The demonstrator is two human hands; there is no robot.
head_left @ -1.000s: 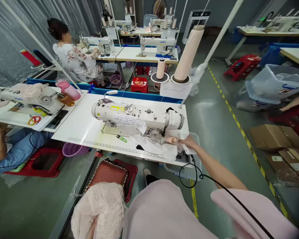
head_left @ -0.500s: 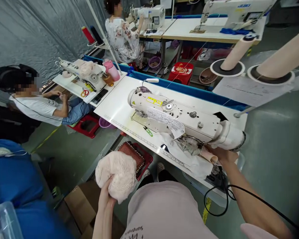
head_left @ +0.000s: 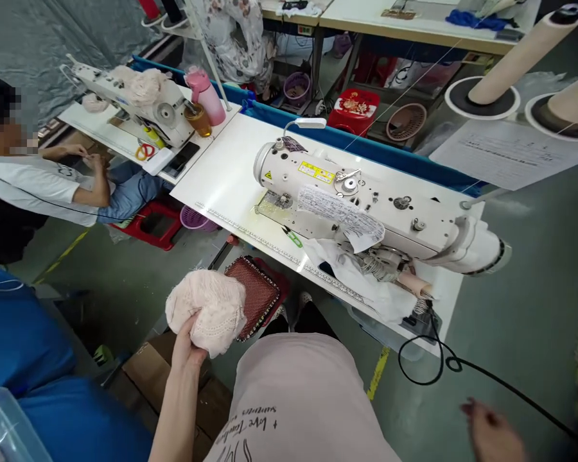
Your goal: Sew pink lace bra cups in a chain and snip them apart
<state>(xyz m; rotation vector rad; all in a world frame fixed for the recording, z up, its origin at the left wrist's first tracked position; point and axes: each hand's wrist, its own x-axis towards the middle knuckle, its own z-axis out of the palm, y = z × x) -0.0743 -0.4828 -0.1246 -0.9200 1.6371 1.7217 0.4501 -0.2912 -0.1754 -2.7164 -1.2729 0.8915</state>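
Observation:
My left hand point(head_left: 189, 340) is closed on a bundle of pale pink knitted fabric point(head_left: 212, 308), held up over the floor beside the stool. At the lower right, away from the table, is my right hand point(head_left: 494, 427), smeared by motion, so its fingers do not read clearly. No object shows in it. A white sewing machine point(head_left: 366, 199) stands on the table in front of me. Green-handled thread snips point(head_left: 293, 237) lie by its needle end. White cloth point(head_left: 361, 282) and a pinkish thread cone point(head_left: 414, 282) lie along its near side.
A stool with a brown woven cushion point(head_left: 253, 295) is below the table edge. A black cable point(head_left: 505, 388) loops at the right. Thread cones point(head_left: 525, 58) stand at the far right. A co-worker point(head_left: 48, 179) sits at the left. Cardboard boxes point(head_left: 149, 375) lie below my left arm.
My right hand has left the right end of the sewing machine and moved down and back to the lower right. My left hand still holds the knitted fabric. The view has shifted.

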